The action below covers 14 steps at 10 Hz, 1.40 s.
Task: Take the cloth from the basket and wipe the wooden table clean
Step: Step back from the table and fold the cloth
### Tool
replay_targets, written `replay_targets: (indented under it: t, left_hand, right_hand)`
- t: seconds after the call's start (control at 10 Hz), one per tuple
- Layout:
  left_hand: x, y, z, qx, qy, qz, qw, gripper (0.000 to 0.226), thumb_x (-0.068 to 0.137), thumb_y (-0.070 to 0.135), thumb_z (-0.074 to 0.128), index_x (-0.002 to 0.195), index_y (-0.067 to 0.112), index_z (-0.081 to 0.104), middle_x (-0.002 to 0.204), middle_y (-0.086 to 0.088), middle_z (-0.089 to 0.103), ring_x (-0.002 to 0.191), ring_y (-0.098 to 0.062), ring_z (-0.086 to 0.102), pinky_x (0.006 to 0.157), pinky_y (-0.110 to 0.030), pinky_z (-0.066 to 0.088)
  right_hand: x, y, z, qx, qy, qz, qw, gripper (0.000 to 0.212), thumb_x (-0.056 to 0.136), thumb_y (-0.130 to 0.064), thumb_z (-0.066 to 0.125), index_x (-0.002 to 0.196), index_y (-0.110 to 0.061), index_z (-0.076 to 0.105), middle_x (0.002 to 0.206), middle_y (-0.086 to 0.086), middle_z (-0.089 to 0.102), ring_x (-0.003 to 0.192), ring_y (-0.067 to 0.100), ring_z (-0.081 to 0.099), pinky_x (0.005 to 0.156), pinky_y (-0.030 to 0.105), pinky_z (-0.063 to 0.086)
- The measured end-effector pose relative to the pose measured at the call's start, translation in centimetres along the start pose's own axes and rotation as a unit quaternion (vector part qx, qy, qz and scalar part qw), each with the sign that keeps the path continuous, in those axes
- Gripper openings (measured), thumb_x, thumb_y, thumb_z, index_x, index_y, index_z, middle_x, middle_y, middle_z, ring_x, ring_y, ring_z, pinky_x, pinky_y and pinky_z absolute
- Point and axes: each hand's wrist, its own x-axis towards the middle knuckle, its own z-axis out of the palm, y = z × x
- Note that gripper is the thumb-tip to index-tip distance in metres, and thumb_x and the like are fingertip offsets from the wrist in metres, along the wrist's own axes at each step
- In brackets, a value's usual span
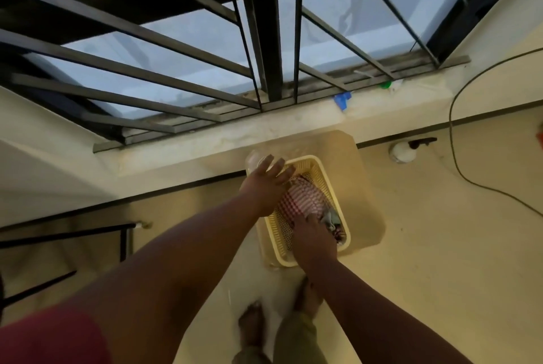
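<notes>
**Cloth retrieval from basket: hand placement and cloth orientation**

Cloth (302, 202) lies inside the pale yellow basket (324, 175), which sits on a small light wooden table (364, 175) under the barred window (264, 49). We look down on it from above, with both arms reaching forward.

Our right hand (313, 238) is the nearer one to the cloth. It rests at the near end of the basket, fingers pointing into it, fingertips touching the near edge of the cloth. Motion blur and the back of the hand hide the fingertips, so we cannot tell whether they have closed on the fabric.

Our left hand (266, 184) is placed at the far-left rim of the basket, fingers spread and flat, holding nothing. We judge that it steadies the basket.

The basket's long axis runs from near-right to far-left, and the cloth follows it. From the right fingertips the cloth extends away and slightly left, toward the left hand. A pull back toward the body would therefore draw it out lengthwise.

The cloth shows a red-and-white checked pattern and is bunched into a rounded heap. Beside it, at the near-right end, lies a second piece of grey fabric (330, 218) with something darker beneath; care is needed to pinch only the checked cloth.
</notes>
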Motion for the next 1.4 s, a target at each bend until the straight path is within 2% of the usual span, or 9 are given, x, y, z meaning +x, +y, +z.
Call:
replay_targets:
  t: [0.1,0.3,0.4,0.5,0.8,1.1,1.2,1.3,1.4]
  left_hand:
    - [-0.4,0.2,-0.3,-0.02,0.008,-0.009,1.0,0.062,0.095,0.039,0.045,0.151,0.026,0.022,0.161,-0.009,0.0,0.146,-0.034,-0.006,0.11,-0.053,-0.016]
    - [-1.3,0.7,-1.1,-0.08,0.033,-0.064,0.994,0.05,0.091,0.038,0.049,0.138,0.02,0.044,0.154,-0.013,0.023,0.141,-0.033,0.015,0.114,-0.05,0.007]
    - [-0.6,1.7,-1.8,-0.134,0.027,-0.137,0.981,0.031,0.093,0.029,0.046,0.117,0.016,0.06,0.126,-0.011,0.054,0.117,-0.028,0.048,0.093,-0.041,0.036]
    - [0.3,2.7,-1.9,-0.229,-0.039,-0.192,0.953,0.026,0.097,0.022,0.041,0.102,0.015,0.065,0.101,-0.002,0.067,0.092,-0.02,0.064,0.059,-0.03,0.041]
    - [2.9,2.8,-1.1,-0.293,-0.135,-0.233,0.917,0.028,0.098,0.024,0.043,0.115,0.012,0.062,0.117,-0.006,0.063,0.107,-0.022,0.061,0.08,-0.032,0.051]
    - [3.3,1.8,-2.4,-0.277,-0.072,-0.217,0.933,0.03,0.099,0.02,0.038,0.118,0.012,0.06,0.117,-0.004,0.063,0.107,-0.02,0.06,0.07,-0.029,0.046]
    - [2.9,0.7,-2.4,-0.32,-0.033,-0.254,0.912,0.03,0.098,0.022,0.043,0.12,0.012,0.058,0.113,-0.003,0.065,0.1,-0.019,0.063,0.053,-0.024,0.037]
    - [2.1,-0.2,-1.7,-0.292,-0.012,-0.233,0.928,0.037,0.097,0.028,0.043,0.125,0.007,0.054,0.114,-0.009,0.065,0.101,-0.024,0.063,0.045,-0.022,0.037]
    - [0.8,-0.4,-1.4,-0.227,0.014,-0.18,0.957,0.034,0.097,0.029,0.041,0.129,0.019,0.045,0.111,-0.001,0.064,0.094,-0.022,0.064,0.052,-0.029,0.037]
  right_hand:
    - [-0.2,-0.2,-0.5,-0.015,-0.057,0.017,0.998,0.046,0.09,-0.037,0.055,0.129,-0.016,0.044,0.137,0.012,0.044,0.126,0.032,0.041,0.102,0.046,0.037]
    - [-0.9,0.6,-2.1,-0.056,-0.033,0.009,0.998,0.047,0.093,-0.035,0.047,0.136,-0.015,0.044,0.147,0.013,0.032,0.136,0.034,0.029,0.107,0.046,0.031]
    - [-1.0,1.1,-1.8,-0.025,-0.021,0.009,0.999,0.042,0.092,-0.034,0.046,0.13,-0.016,0.045,0.142,0.012,0.043,0.13,0.031,0.038,0.104,0.043,0.038]
    - [-1.2,1.3,-1.1,-0.018,0.002,0.017,1.0,0.042,0.091,-0.037,0.049,0.126,-0.015,0.045,0.134,0.011,0.051,0.123,0.029,0.046,0.098,0.041,0.041]
    - [-0.8,1.8,1.0,-0.039,0.039,0.009,0.998,0.036,0.091,-0.033,0.048,0.12,-0.013,0.054,0.125,0.009,0.058,0.122,0.029,0.047,0.102,0.044,0.034]
    - [-1.0,1.8,1.1,-0.039,0.056,-0.007,0.998,0.034,0.093,-0.03,0.046,0.12,-0.012,0.053,0.126,0.01,0.058,0.122,0.031,0.048,0.101,0.044,0.036]
    - [-1.0,1.4,0.7,-0.037,0.045,-0.009,0.998,0.031,0.094,-0.031,0.046,0.118,-0.014,0.054,0.124,0.008,0.059,0.122,0.03,0.048,0.102,0.044,0.036]
    - [-0.8,0.6,0.2,-0.04,0.014,-0.001,0.999,0.034,0.093,-0.034,0.046,0.118,-0.012,0.055,0.124,0.009,0.058,0.121,0.031,0.046,0.1,0.045,0.036]
    - [-1.1,0.1,-0.1,-0.041,0.005,0.009,0.999,0.041,0.092,-0.041,0.045,0.119,-0.011,0.054,0.126,0.011,0.056,0.123,0.032,0.045,0.104,0.046,0.032]
